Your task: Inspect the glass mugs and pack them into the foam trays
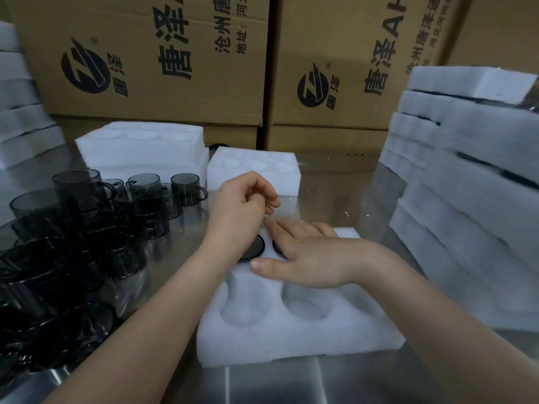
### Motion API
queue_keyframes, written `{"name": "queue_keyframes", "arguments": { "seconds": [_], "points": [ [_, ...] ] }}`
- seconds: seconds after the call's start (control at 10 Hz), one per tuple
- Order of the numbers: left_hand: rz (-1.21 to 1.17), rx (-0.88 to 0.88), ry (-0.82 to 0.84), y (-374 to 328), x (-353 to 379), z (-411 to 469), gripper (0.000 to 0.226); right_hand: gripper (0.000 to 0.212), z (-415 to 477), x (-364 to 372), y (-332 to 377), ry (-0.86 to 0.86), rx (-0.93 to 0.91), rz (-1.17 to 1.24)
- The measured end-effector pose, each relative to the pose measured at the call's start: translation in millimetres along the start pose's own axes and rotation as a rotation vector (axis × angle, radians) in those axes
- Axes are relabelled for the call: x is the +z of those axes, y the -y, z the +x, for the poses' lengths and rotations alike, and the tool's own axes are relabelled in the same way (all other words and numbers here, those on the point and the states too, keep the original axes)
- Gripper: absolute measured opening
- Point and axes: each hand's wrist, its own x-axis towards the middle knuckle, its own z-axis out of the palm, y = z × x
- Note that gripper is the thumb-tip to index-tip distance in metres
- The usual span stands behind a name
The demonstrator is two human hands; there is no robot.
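A white foam tray (291, 339) with round pockets lies on the steel table in front of me. Two dark glass mugs sit in its far pockets: one (253, 248) under my left wrist, the other (278, 246) mostly hidden by my right hand. My right hand (303, 258) lies flat, fingers straight, over that far mug. My left hand (245, 205) hovers just above the tray's far end with fingers loosely curled, holding nothing. The two near pockets are bare foam. A crowd of smoky grey glass mugs (87, 228) stands at the left.
Stacks of foam trays rise at the right (466, 199) and far left (20, 112). Two more foam trays (140, 150) (253, 167) lie at the back of the table. Large printed cardboard boxes (163, 59) form a wall behind.
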Motion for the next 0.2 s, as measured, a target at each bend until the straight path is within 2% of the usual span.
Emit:
{"name": "queue_keyframes", "arguments": {
  "seconds": [0.1, 0.2],
  "points": [
    [0.151, 0.128, -0.015, -3, -3, -2, 0.031, 0.086, 0, 5, -1, -0.096, -0.045, 0.017],
    [0.234, 0.163, -0.007, -8, -5, -13, 0.027, 0.051, -11, 3, -1, -0.316, -0.115, 0.317]
  ]
}}
